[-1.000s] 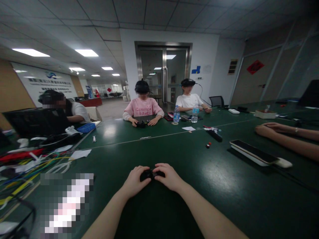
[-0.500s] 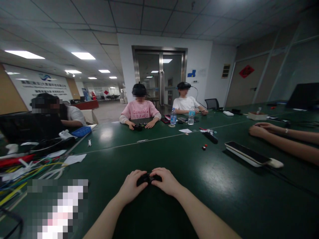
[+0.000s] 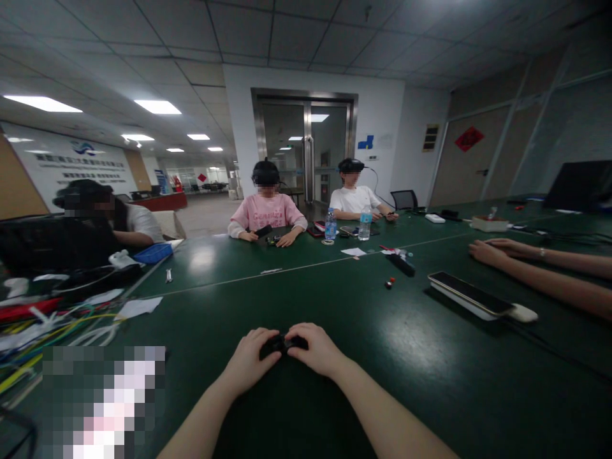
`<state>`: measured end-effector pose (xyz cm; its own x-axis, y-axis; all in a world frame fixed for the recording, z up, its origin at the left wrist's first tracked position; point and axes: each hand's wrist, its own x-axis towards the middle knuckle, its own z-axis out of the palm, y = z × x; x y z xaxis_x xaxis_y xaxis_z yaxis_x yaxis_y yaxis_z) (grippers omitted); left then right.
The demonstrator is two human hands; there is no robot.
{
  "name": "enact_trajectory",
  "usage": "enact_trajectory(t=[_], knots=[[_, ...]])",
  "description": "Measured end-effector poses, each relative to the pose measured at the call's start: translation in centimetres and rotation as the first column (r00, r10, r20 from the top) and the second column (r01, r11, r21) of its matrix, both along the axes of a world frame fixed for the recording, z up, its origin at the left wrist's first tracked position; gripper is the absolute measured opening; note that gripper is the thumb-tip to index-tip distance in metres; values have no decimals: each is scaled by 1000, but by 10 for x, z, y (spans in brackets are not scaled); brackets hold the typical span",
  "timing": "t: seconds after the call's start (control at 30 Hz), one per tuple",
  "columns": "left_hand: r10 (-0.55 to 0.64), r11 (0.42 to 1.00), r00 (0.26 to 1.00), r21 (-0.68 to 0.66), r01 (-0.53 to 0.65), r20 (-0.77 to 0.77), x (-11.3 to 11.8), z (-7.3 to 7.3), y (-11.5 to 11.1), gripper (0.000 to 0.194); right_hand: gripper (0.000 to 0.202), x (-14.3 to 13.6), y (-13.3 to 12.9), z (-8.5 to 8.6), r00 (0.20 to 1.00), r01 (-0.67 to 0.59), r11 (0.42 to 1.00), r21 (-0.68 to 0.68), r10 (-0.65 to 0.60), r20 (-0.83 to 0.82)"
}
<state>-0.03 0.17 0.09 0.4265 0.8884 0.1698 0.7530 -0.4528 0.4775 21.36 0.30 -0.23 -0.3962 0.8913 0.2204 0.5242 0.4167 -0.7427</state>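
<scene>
Head view: a small black object (image 3: 282,344) lies directly between my two hands, its long axis running from side to side, from one hand to the other. My left hand (image 3: 246,362) grasps its left end and my right hand (image 3: 315,348) its right, each with the fingers over the far side and the thumb along the near side. Neither hand is clearly nearer, though my right thumb comes closer to the object's middle. It sits in front of me, low over the green tabletop (image 3: 335,299); I cannot tell whether it touches. Its ends are covered by my fingers and the rest is too dark to name it more closely. A black-faced phone (image 3: 471,292) lies off to my right, well apart from both hands.
</scene>
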Motion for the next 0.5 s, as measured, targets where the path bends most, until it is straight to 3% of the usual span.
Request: enact_trajectory(t=[0.5], knots=[[5,999,1000,-35,-5,-12,2,7,-5,42,24,0,-3,5,1000,9,999,-36,-9,-4]])
